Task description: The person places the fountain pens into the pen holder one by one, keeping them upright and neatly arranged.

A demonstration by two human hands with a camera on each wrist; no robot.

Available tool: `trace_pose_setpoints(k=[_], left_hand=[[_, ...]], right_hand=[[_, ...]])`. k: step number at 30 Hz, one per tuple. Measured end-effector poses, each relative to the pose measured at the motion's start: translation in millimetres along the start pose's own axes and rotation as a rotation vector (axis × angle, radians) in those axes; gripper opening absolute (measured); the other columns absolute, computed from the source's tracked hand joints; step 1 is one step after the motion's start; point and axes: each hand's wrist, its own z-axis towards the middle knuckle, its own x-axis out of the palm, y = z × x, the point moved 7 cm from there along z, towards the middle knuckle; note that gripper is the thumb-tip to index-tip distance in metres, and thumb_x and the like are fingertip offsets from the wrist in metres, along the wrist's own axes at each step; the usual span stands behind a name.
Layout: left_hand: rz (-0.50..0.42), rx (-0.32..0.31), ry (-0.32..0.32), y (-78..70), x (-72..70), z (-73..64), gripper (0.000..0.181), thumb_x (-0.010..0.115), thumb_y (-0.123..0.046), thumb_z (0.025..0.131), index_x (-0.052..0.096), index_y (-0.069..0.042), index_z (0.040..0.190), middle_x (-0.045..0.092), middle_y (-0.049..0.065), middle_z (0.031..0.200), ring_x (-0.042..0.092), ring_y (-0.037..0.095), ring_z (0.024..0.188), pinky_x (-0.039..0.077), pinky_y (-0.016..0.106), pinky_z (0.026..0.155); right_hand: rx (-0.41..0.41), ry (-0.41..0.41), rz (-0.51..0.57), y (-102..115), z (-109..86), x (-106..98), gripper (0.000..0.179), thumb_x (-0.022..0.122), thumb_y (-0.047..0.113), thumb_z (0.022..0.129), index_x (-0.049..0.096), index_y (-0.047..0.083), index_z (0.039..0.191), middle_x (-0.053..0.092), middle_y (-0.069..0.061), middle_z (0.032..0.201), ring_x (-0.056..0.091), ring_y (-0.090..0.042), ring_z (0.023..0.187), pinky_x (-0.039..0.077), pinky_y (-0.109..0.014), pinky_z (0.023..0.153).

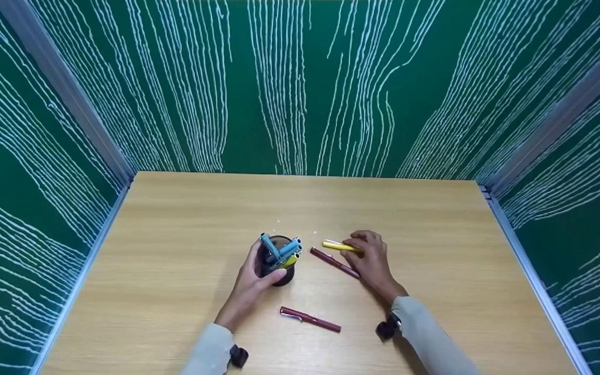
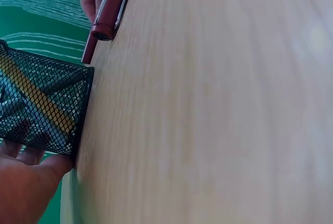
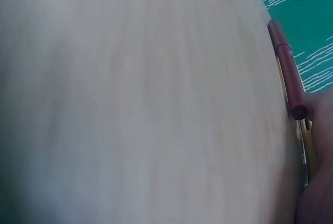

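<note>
While left hand [image 1: 252,278] gripped black mesh pen cup [image 1: 285,279] at lower centre of frame, right hand [image 1: 374,260] pinched yellow pen [image 1: 335,245] to its right, maroon pen [image 1: 333,261] close below. Step in hand looked like pick-up for cup; next move probably called for lift leftward, threading among blue pens [image 1: 289,248].

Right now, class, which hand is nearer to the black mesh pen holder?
Left. The left hand grips the pen holder; the right hand is apart from it, to its right, pinching a yellow pen.
</note>
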Motion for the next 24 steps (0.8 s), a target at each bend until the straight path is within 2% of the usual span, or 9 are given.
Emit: trace_pose_setpoints(k=[5,10,18,24], left_hand=[[-0.001,0.004,-0.008,1.3,-0.8,-0.4,0.103,0.088,-0.026,0.095,0.024,-0.016,0.175,0.047,0.019,0.167,0.047,0.033,0.153,0.032,0.047,0.130],[-0.018,0.043,0.010,-0.2,2.2,1.6,0.099,0.086,-0.020,0.095,0.027,-0.013,0.174,0.051,0.020,0.164,0.049,0.033,0.150,0.031,0.048,0.130],[-0.001,0.031,0.007,-1.2,1.7,1.1,0.101,0.086,-0.023,0.095,0.024,-0.013,0.175,0.050,0.022,0.164,0.050,0.035,0.150,0.032,0.048,0.130],[0.005,0.019,0.003,-0.6,0.7,2.5,0.103,0.086,-0.026,0.095,0.023,-0.014,0.175,0.049,0.020,0.165,0.049,0.035,0.151,0.032,0.048,0.129]], right_hand=[[0.017,-0.003,0.022,-0.5,-0.2,-0.3,0.020,0.091,0.013,0.093,0.086,0.009,0.112,0.068,-0.012,0.130,0.050,-0.035,0.132,0.028,-0.056,0.113],[0.043,-0.010,0.012,1.1,0.7,-4.5,0.018,0.093,0.009,0.089,0.085,0.006,0.106,0.070,-0.011,0.113,0.053,-0.035,0.120,0.031,-0.057,0.108],[0.046,0.121,-0.102,13.5,8.2,-2.4,0.022,0.089,0.014,0.094,0.084,0.008,0.115,0.072,-0.007,0.109,0.054,-0.032,0.117,0.032,-0.054,0.107],[0.024,0.183,-0.171,17.7,14.3,-2.9,0.015,0.088,0.016,0.095,0.085,0.011,0.108,0.072,-0.004,0.105,0.055,-0.031,0.115,0.034,-0.057,0.104]])
